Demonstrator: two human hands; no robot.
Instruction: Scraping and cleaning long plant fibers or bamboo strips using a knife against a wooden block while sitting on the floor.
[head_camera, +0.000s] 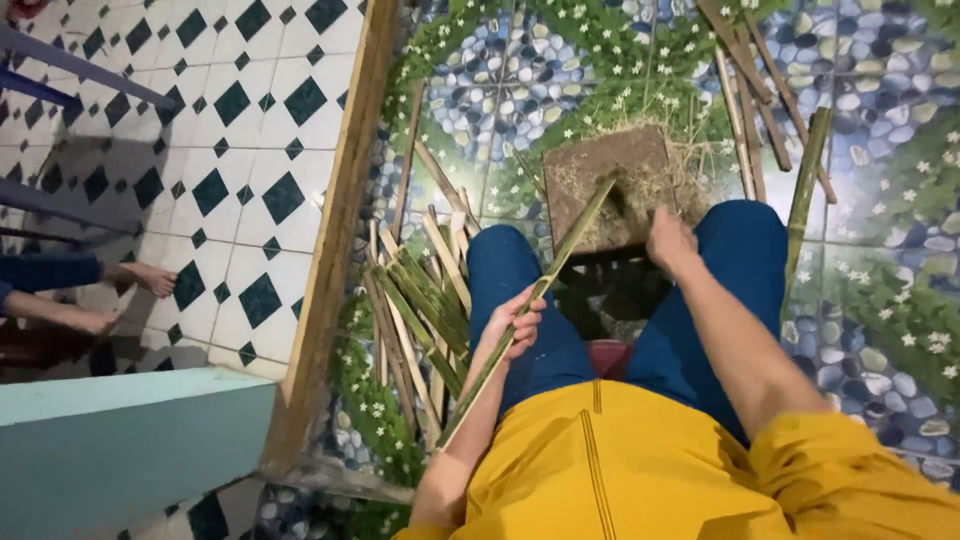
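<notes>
My left hand (517, 325) grips a long green bamboo strip (560, 255) near its middle; the strip slants up and to the right, its far end resting on a brown wooden block (600, 165) between my knees. My right hand (668, 240) is closed and blurred at the block's near right edge; what it holds cannot be made out. Dry fibre shavings (665, 180) lie on and around the block. I sit in blue trousers and a yellow top.
A pile of split bamboo strips (420, 300) lies by my left leg. More sticks (760, 90) and a green bamboo piece (805, 190) lie at the right. A wooden plank (340, 200) runs along the left. Another person's bare feet (140, 280) rest at far left.
</notes>
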